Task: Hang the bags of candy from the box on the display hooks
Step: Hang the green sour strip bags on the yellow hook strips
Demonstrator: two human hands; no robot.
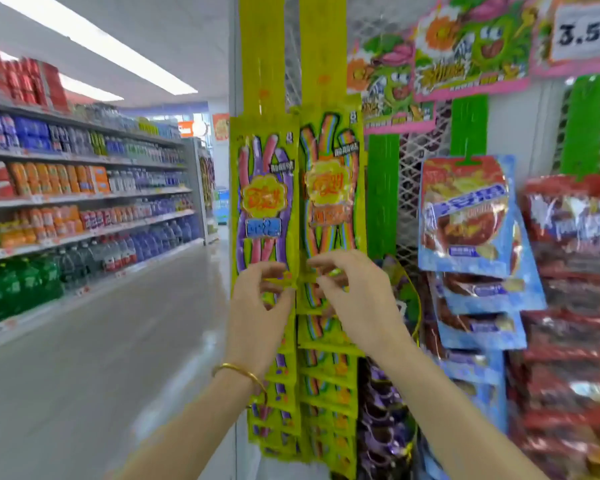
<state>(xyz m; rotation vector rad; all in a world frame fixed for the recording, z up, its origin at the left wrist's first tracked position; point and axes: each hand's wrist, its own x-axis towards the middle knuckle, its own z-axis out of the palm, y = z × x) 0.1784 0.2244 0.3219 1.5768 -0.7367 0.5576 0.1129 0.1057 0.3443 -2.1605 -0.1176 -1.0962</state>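
Store aisle end, candy display. Two yellow strips [262, 46] hang side by side down a white post, each carrying a column of long yellow-green candy bags. Purple bag [264, 202]: top of the left column, upright, pink and purple ropes printed on it. Rainbow bag [329, 188]: top of the right column, upright, touching the purple bag along its edge. Lower bags [326, 403]: overlapping rows beneath both, running down to the bottom of the view. Left hand [260, 303]: raised at the purple bag's lower edge, thumb and fingers curled and pinching that edge, though blur softens the contact. Right hand [355, 299]: raised at the rainbow bag's lower edge, thumb and forefinger likewise pinching it. The two hands are level and close beside each other, not touching. Bracelet [238, 370]: gold, on the left wrist. Mesh panel [413, 161]: white, right of the post, bearing green strips [468, 126]. Blue bags [465, 216]: stacked down one green strip. Red bags [575, 244]: further right, densely stacked. Dark purple packs [381, 410]: low, between the yellow columns and the blue bags. Price sign [581, 31]: top right, reading 3.5, beside cartoon header cards [465, 46]. Drink shelves [84, 195]: along the left of the aisle, stocked with bottles and cans. Floor [118, 358]: pale, glossy.
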